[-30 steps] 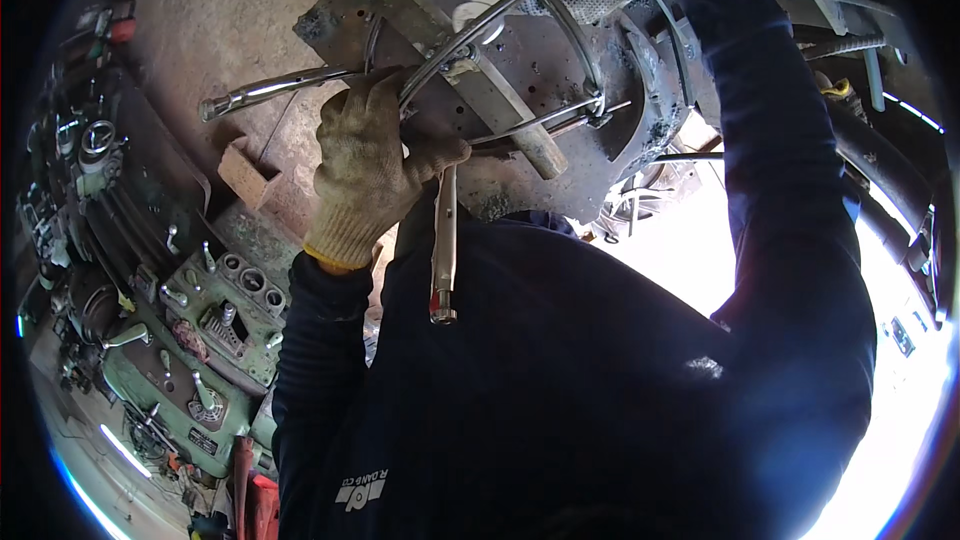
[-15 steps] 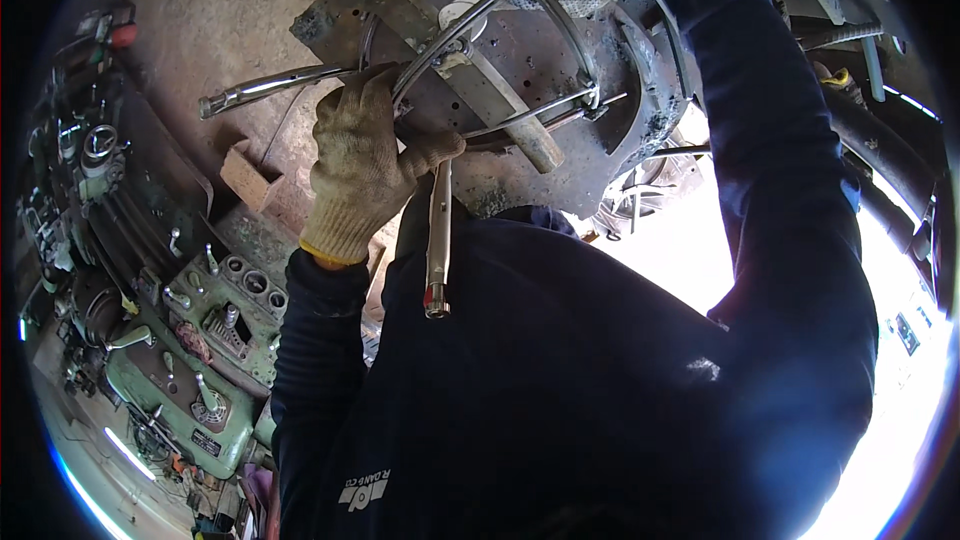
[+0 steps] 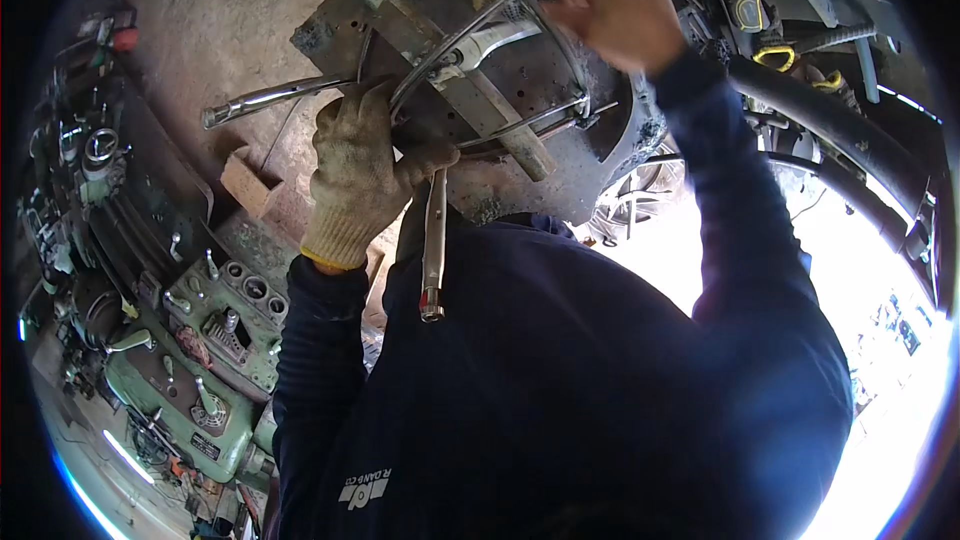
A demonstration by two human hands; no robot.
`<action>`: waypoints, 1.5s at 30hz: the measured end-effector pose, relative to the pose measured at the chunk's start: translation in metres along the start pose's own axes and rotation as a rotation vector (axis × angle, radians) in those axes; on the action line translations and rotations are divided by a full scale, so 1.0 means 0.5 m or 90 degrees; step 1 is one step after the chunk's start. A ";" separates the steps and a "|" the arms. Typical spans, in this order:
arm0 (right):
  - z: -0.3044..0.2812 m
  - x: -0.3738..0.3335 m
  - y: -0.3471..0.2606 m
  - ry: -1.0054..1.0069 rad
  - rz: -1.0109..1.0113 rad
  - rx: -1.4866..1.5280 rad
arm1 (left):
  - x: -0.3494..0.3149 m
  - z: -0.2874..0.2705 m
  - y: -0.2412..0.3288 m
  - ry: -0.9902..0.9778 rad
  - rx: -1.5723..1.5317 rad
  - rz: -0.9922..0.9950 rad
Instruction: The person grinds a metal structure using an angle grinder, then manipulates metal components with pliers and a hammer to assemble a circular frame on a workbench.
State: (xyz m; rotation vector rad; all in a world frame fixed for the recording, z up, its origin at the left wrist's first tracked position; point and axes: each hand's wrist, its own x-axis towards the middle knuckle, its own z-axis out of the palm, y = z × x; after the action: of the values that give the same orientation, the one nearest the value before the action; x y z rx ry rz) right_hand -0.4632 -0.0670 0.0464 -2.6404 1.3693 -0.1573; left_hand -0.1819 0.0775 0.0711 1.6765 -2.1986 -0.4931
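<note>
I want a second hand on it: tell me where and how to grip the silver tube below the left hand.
Probably best: wrap the middle of the silver tube, coming from the right. It is slim, straight and uncovered below; the left hand crowds its upper end.

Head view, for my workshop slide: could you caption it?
Gloved left hand grips a curved metal frame over a metal plate; bare right hand blurred.

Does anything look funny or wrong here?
Yes: the left hand wears a glove, but the right hand is bare, so they don't match. The metal plate also looks rough and crusty along parts of its edge.
</note>
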 end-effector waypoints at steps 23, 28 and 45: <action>-0.036 0.062 0.081 -0.054 -0.149 0.063 | 0.005 0.004 -0.004 0.016 -0.023 0.022; -0.012 0.196 0.077 -0.024 -0.327 0.064 | -0.007 -0.002 -0.003 0.006 0.022 0.003; 0.004 -0.073 -0.017 0.078 0.083 0.079 | 0.006 0.009 -0.005 0.051 0.018 0.031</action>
State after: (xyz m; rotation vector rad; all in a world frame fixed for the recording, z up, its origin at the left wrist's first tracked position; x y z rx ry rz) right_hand -0.4771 -0.0323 0.0454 -2.4674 1.5126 -0.3791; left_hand -0.1827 0.0743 0.0663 1.6231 -2.1931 -0.3777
